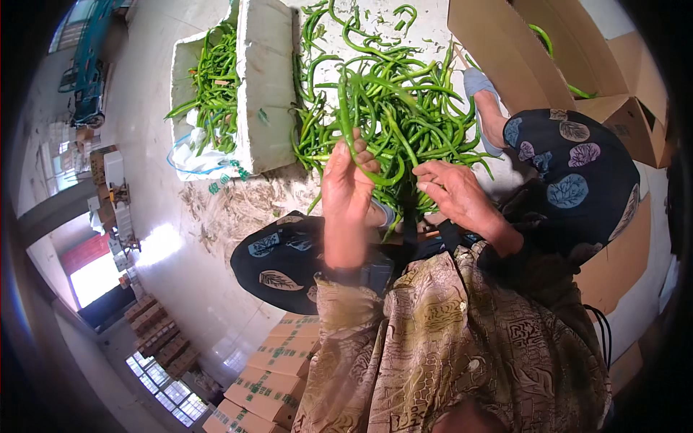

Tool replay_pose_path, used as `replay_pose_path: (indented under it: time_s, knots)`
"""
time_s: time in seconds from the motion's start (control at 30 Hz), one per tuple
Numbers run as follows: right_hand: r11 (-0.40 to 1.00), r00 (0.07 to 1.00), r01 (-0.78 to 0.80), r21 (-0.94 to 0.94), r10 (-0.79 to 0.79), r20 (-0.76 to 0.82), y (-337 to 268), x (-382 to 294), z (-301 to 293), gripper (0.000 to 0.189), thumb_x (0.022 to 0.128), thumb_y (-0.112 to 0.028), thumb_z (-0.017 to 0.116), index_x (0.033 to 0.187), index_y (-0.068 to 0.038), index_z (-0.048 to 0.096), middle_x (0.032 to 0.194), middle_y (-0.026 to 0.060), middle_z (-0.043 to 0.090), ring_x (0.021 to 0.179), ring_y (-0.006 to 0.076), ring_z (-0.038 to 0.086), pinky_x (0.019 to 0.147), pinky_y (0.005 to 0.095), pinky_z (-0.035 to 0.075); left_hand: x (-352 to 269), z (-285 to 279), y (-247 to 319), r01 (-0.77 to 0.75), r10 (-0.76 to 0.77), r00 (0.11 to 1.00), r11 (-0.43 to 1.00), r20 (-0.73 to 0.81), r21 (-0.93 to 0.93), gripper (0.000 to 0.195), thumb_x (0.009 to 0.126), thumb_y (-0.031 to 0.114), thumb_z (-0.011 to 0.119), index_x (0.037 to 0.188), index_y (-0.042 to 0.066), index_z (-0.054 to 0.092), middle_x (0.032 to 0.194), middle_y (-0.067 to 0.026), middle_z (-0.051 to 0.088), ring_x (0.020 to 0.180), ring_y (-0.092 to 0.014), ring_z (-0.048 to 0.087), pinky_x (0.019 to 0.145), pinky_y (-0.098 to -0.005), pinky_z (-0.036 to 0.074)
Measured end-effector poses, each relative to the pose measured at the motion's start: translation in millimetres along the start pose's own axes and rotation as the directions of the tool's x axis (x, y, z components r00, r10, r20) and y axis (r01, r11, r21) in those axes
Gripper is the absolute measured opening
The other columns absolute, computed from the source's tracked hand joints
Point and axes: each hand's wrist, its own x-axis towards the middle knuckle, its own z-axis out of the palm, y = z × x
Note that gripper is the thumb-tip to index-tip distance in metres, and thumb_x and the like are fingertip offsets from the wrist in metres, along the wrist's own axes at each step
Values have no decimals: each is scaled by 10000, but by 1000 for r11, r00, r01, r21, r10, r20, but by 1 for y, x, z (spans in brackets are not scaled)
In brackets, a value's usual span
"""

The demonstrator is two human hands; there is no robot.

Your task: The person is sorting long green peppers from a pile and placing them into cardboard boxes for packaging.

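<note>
My left hand is closed around long green chili peppers, one of them standing up out of the fist and one curving below it. To its right, my right hand pinches the end of another long green pepper between thumb and fingers. Beneath and beyond both hands a large heap of long, curled green peppers lies on the pale floor between my feet. Left of the heap stands a white foam box holding shorter green peppers and a plastic bag.
An open cardboard box with a few long peppers stands at the upper right, beyond my foot. Scraps of pepper and dirt mark the floor. Stacked, taped cartons stand at the lower left, with more stacks farther off.
</note>
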Motion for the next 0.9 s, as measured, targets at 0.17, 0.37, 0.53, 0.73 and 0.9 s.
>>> replay_pose_path:
  time_s: [0.17, 0.37, 0.53, 0.73, 0.9]
  knots:
    - [991, 999, -41, 131, 45, -28, 12, 1, 6, 206, 865, -109, 585, 1003, 44, 593, 772, 151, 647, 678, 210, 648, 630, 297, 490, 1, -2, -9, 20, -20, 1000, 998, 6, -51, 337, 960, 104, 495, 1242, -70, 434, 920, -72, 496, 789, -145, 496, 690, -269, 442]
    - [893, 966, -257, 369, 249, 69, 9, 5, 5, 216, 895, -129, 541, 1000, 50, 600, 792, 77, 643, 702, 135, 619, 658, 267, 491, 3, -4, -18, 36, -36, 999, 998, 11, -43, 362, 968, 110, 478, 1271, -78, 414, 949, -85, 513, 797, -146, 504, 697, -268, 443]
    - [778, 922, -373, 506, 252, 294, 7, 9, -3, 255, 903, -159, 536, 1097, 3, 568, 918, 56, 611, 761, 105, 554, 694, 249, 468, 6, 0, -27, 58, -58, 998, 998, 28, 9, 365, 959, 118, 499, 1272, -54, 421, 930, -70, 507, 793, -135, 500, 695, -267, 441]
    - [736, 910, -384, 558, 199, 363, -3, 9, -1, 253, 898, -157, 543, 1112, -23, 569, 892, 45, 608, 773, 103, 555, 687, 253, 473, 10, -4, -32, 33, -34, 999, 998, 32, 48, 362, 952, 119, 513, 1266, -35, 423, 908, -57, 500, 772, -124, 496, 687, -269, 442]
    - [748, 913, -404, 527, 294, 283, 5, 9, -1, 228, 892, -154, 586, 1068, -11, 558, 861, 59, 619, 729, 110, 571, 670, 244, 479, 11, -10, -48, 70, -47, 993, 973, -105, 219, 344, 941, 203, 553, 1188, -31, 498, 844, -74, 570, 706, -147, 556, 635, -253, 501]
